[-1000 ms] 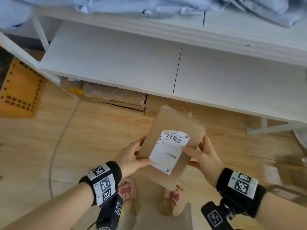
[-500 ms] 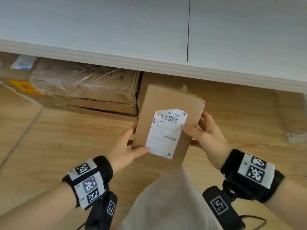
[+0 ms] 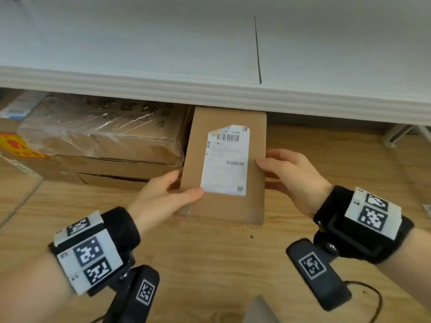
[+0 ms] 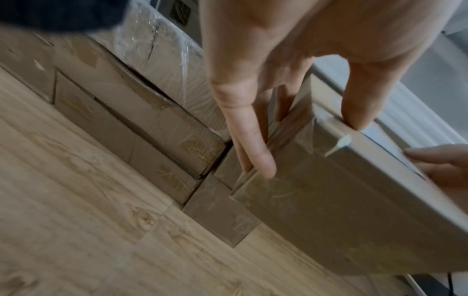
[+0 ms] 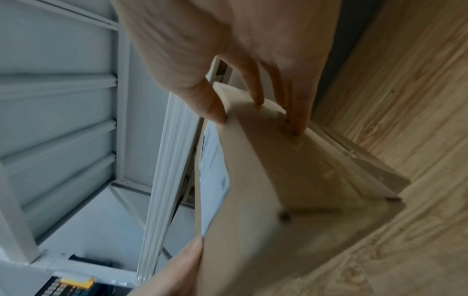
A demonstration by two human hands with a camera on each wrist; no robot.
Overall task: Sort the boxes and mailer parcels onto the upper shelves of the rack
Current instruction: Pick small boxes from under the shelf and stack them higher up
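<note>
Box (image 3: 225, 164), flat taped cardboard, seemingly rigid, between both hands.

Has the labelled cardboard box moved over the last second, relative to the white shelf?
Yes. The cardboard box, held by both hands, has moved toward the white shelf: its far end now sits under the shelf's front edge, where earlier it was held clear of it.

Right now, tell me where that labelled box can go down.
Both hands, left hand and right hand, hold the labelled box. Free: the white shelf above, bare on both sides of its seam, and the wood floor right of the box. Crowded: under the shelf left, the wrapped cartons.
</note>
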